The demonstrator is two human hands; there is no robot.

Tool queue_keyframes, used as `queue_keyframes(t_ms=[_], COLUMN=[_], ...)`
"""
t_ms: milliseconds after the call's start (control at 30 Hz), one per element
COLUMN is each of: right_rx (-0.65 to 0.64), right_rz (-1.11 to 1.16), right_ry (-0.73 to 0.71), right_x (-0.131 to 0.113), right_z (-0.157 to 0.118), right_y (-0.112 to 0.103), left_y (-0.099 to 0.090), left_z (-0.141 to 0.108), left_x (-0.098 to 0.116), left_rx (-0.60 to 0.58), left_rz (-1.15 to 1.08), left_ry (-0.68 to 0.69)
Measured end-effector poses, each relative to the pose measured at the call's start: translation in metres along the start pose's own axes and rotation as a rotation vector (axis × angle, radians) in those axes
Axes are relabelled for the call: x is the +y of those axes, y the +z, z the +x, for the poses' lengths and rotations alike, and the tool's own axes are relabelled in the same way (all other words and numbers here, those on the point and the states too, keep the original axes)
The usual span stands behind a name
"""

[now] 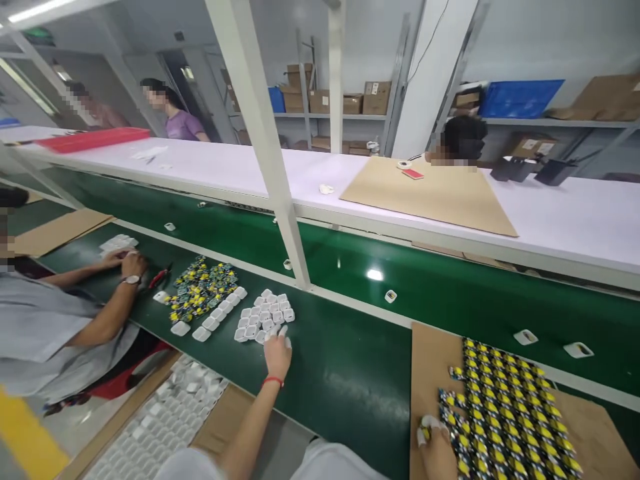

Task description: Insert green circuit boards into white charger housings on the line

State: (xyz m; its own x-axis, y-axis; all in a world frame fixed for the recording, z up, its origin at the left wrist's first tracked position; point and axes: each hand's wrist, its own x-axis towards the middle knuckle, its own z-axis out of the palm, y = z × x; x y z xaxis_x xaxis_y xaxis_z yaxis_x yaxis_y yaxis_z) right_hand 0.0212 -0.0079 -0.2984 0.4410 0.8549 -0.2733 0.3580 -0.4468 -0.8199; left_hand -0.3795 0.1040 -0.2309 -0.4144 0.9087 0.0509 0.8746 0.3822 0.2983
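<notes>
Left hand at white housings' edge

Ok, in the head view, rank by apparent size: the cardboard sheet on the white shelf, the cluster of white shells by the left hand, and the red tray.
1. cardboard sheet
2. red tray, though it sits farther off, so unsure
3. cluster of white shells, touched by the left hand

A co-worker's arm with a wristwatch lay on the green belt at left; beyond a white post, a cardboard sheet and red tray rested on the white desk, boxes on shelves behind
</notes>
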Motion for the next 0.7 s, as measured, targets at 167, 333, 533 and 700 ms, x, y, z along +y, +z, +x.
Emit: queue_keyframes(t_ms=[167, 333, 533, 700], right_rx=[0.009, -0.088, -0.226, -0.211], right_rz=[0.294, 0.693, 1.195, 1.244], right_ry=[0.113, 0.107, 0.125, 0.082], right_x=[-0.040, -0.101, -0.176, -0.202], right_z=[-0.018, -0.048, -0.084, -0.105], right_y=[-0.001, 0.003, -0.009, -0.028], left_y=[-0.010, -0.025, -0.070, -0.118], left_z=[0.055, 0.058, -0.028, -0.097], left_x=[0.014, 0.046, 0.114, 0.153], left_rx=[-0.084, -0.164, -0.499, -0.700], left_rz=[0.017, -0.153, -0.611, -1.043], left_ry=[-0.059, 0.094, 0.559, 0.577])
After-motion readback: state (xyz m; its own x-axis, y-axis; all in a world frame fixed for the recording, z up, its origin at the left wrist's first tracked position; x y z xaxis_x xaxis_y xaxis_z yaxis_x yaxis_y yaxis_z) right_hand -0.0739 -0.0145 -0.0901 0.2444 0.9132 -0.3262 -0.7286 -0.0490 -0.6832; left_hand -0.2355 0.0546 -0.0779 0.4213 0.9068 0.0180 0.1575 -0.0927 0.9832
